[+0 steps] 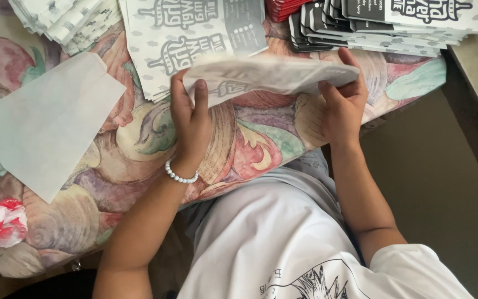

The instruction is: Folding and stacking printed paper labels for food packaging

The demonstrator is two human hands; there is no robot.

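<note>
Both hands, left hand (190, 119) and right hand (343, 99), pinch a printed paper sheet (269, 75) above the table (239, 138); folded stacks (383, 22) sit behind, flat sheets (189, 39) remain unfolded

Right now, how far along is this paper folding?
Some looks done: folded printed pieces are stacked at the table's top right and top left. In hand: the left hand and right hand hold one printed sheet mid-fold. Left: flat printed sheets behind it.
</note>
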